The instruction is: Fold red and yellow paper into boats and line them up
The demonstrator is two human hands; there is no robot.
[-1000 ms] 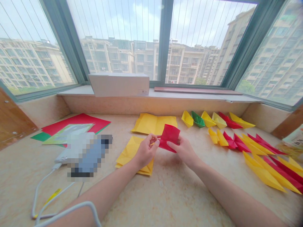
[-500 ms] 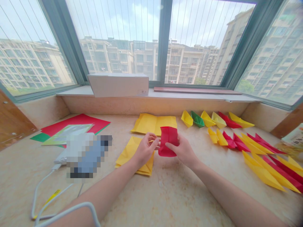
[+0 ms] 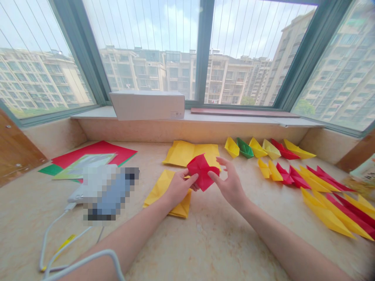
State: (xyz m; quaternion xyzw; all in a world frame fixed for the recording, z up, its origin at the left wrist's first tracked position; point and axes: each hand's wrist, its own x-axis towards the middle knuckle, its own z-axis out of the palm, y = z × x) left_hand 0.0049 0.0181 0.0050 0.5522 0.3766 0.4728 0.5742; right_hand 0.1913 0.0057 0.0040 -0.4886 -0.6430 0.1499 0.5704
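Note:
A red folded paper [image 3: 202, 171] is held above the counter, turned so that a corner points up, with creases meeting near its middle. My left hand [image 3: 177, 188] pinches its left side, thumb in front and fingers partly hidden behind. At the paper's right corner is my right hand [image 3: 233, 186], its fingers spread and its thumb at the edge; whether the thumb touches cannot be made out. Under and beside my left hand lies a yellow folded paper [image 3: 159, 187]. Behind the red paper, a creased yellow sheet [image 3: 183, 153] lies flat.
Folded paper boats [image 3: 258, 147] in yellow, green and red stand in rows on the right. Red sheets [image 3: 96, 150] lie at the left, near a blurred-out device [image 3: 111, 195] and a white cable [image 3: 43, 238]. On the sill sits a white box [image 3: 146, 106].
The red paper has been turned from upright to corner-up and shifted slightly left. My left hand has taken hold of it, while my right hand has loosened and spread its fingers.

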